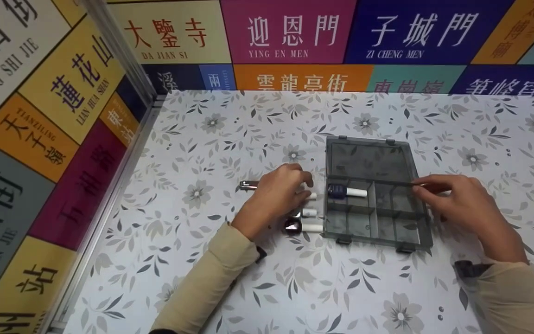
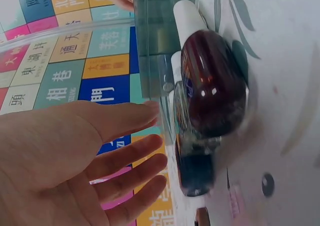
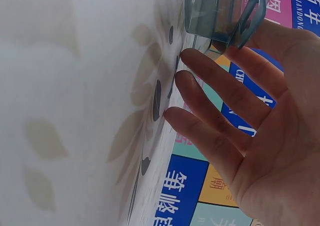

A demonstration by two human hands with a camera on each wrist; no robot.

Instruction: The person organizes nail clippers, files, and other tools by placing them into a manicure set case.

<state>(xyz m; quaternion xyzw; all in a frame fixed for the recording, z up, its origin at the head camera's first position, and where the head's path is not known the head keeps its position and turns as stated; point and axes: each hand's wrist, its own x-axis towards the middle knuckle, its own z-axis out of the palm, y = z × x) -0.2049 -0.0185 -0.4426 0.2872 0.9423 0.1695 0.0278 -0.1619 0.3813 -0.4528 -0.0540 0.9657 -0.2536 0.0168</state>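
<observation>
Over a row of nail polish bottles, my left hand (image 1: pixel 282 189) reaches with relaxed fingers, partly covering them in the head view. A dark red nail polish bottle (image 2: pixel 212 83) with a white cap lies nearest in the left wrist view; a dark blue-green bottle (image 2: pixel 195 171) lies beyond, near the fingertips. To their right is a grey see-through compartment box (image 1: pixel 373 212), its lid (image 1: pixel 369 160) laid back. One dark blue nail polish bottle (image 1: pixel 337 191) lies in an upper left compartment. My right hand (image 1: pixel 468 208) pinches the box's right edge between thumb and index finger, other fingers spread below.
A nail clipper (image 1: pixel 248 185) lies left of my left hand, partly behind it. The flower-patterned tabletop (image 1: pixel 230 139) meets a coloured sign-covered wall (image 1: pixel 290 32) at the back and another panel (image 1: pixel 49 139) at the left.
</observation>
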